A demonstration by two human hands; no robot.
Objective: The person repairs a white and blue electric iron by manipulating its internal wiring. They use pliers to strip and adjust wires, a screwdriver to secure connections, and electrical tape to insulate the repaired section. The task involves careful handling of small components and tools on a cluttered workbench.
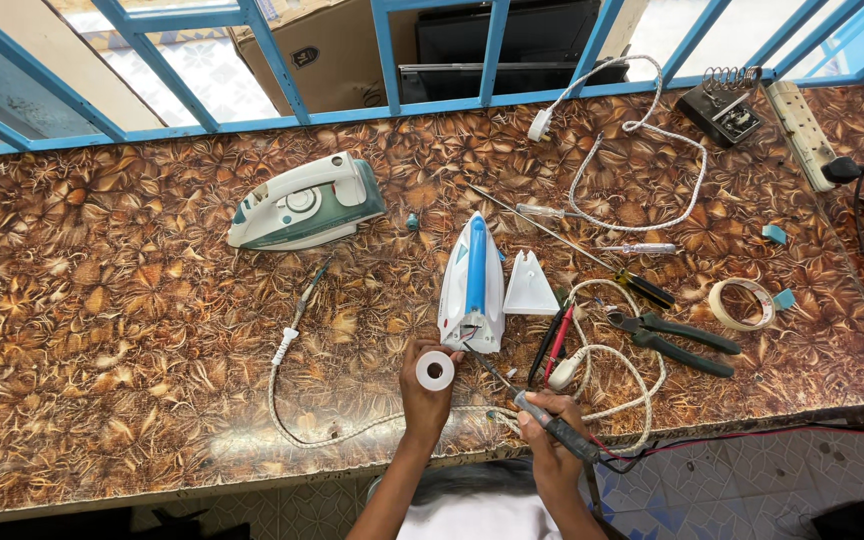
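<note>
My fingers (pixel 430 392) grip a white solder spool (pixel 435 370) on the left and a soldering iron (pixel 552 428) on the right.

On the tabletop (pixel 102 330) the blue-and-white clothes iron (pixel 473 285) lies rear-end towards me, so the tip and solder can meet at its opened back.

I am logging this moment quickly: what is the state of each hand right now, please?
Left hand: closed around a small white spool, held upright.
Right hand: closed on a soldering iron, tip toward the rear of the blue and white iron.
</note>
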